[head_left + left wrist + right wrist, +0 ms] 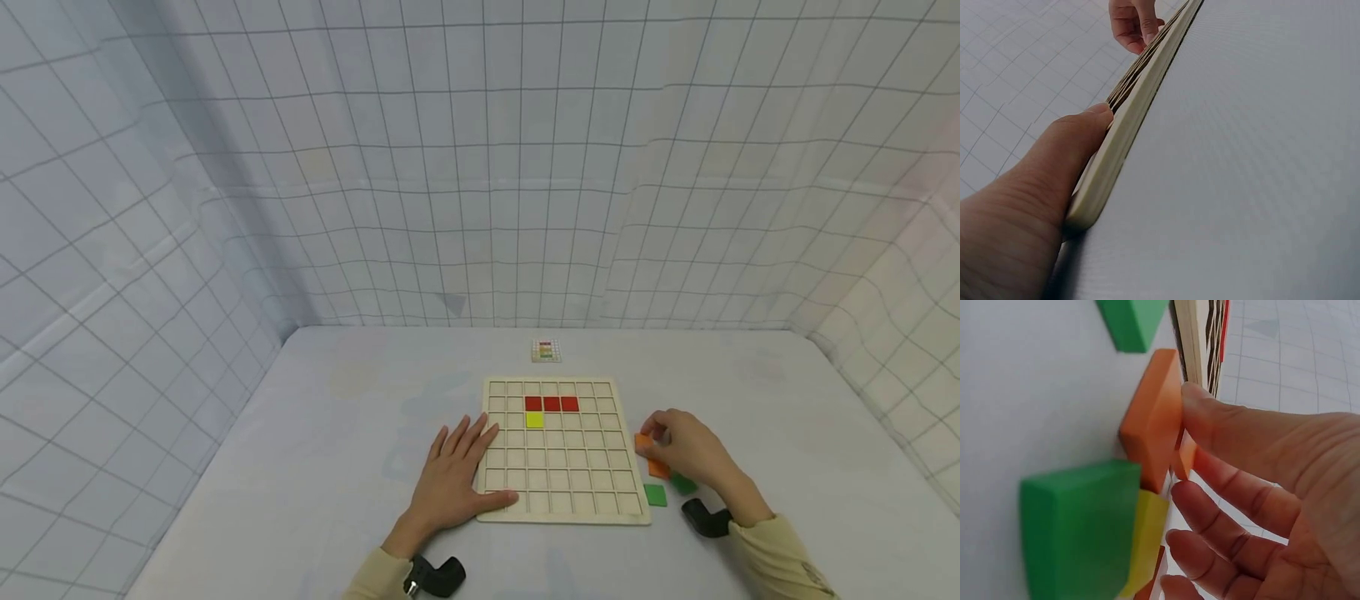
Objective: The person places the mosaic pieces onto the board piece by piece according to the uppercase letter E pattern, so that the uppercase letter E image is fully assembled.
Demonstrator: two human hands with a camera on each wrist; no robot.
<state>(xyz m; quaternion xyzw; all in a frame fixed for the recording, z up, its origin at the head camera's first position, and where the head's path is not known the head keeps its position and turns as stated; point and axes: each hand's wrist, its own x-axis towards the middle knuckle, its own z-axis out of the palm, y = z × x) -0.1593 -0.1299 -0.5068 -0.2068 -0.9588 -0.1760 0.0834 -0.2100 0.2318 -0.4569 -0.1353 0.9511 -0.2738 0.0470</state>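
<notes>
A pale gridded board (562, 481) lies on the table, with three red tiles (551, 404) in a row and a yellow tile (534, 420) under the leftmost. Fingers spread, my left hand (453, 487) rests on the board's left edge; its thumb lies over the lower left corner, also seen in the left wrist view. Right of the board, my right hand (686, 446) pinches an orange tile (642, 442) between thumb and finger. A second orange tile (1154, 419) is close by the thumb in the right wrist view, beside a green tile (1079, 531) and another yellow tile (1147, 540).
One more green tile (656, 495) lies by the board's lower right edge. Beyond the board is a small card (546, 351) with a coloured grid pattern. White grid-lined curtains (480, 167) enclose the table at the back and sides.
</notes>
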